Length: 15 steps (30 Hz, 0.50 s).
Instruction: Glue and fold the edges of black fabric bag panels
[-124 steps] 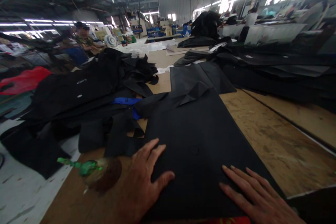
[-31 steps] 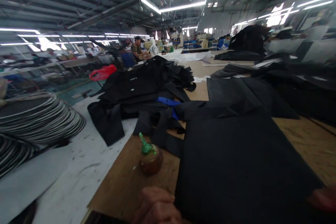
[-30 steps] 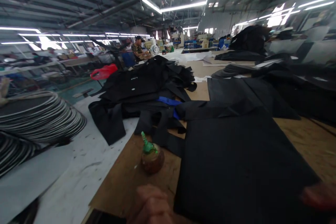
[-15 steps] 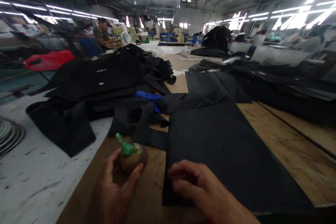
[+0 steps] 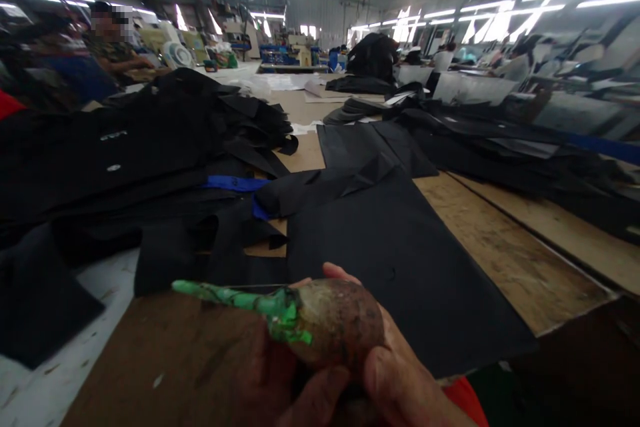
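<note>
Brown and rounded, a bulb-shaped object (image 5: 345, 320) sits between both hands at the lower centre of the frame, tipped on its side so its green spout (image 5: 230, 297) points left. From where I stand, the left hand (image 5: 295, 387) grips it from below, thumb against its underside, the other fingers mostly hidden in shadow. The right hand (image 5: 410, 373) is wrapped around its right end, thumb near the bottom, fingertips showing over the far side. Just beyond them, a black panel (image 5: 370, 233) lies flat across the middle. Black fabric (image 5: 150, 127) is heaped at the left, with a blue strip (image 5: 235, 183) along its near edge. At upper left, a person (image 5: 107, 57) sits near a white fan (image 5: 177, 55).
</note>
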### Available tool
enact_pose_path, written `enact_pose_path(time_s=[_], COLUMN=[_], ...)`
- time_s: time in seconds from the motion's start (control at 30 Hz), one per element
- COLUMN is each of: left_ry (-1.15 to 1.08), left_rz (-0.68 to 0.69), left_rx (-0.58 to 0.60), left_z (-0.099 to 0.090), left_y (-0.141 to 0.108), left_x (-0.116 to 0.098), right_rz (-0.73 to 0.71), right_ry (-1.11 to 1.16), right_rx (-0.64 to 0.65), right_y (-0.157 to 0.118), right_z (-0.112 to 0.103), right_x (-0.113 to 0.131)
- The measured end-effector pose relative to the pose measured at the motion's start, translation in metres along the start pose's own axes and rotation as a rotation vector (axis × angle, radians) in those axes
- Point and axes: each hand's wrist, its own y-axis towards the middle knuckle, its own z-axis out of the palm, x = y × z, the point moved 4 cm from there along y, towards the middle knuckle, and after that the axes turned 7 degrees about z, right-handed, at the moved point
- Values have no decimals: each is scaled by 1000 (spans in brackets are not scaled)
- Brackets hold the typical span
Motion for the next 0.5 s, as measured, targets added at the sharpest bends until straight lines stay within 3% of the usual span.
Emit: enact_pose_path(time_s=[0.1, 0.2, 0.27, 0.4, 0.5], left_ry=[-167, -84, 105, 524, 675], left_rz=[-96, -69, 4, 277, 428], left_rx=[124, 390, 483, 436, 540], left_z=[24, 25, 14, -12, -16], left_y=[6, 17, 30, 58, 64], left_x=[-5, -13, -19, -25, -14], right_rz=[-74, -114, -125, -149, -50], right_ry=[-26, -48, -15, 98, 160], right_rx=[-34, -115, -197, -543, -750], right_y=[-6, -14, -25, -64, -96], right_z=[-7, -20, -34, -66, -73], right_x=[10, 16, 18, 23, 24])
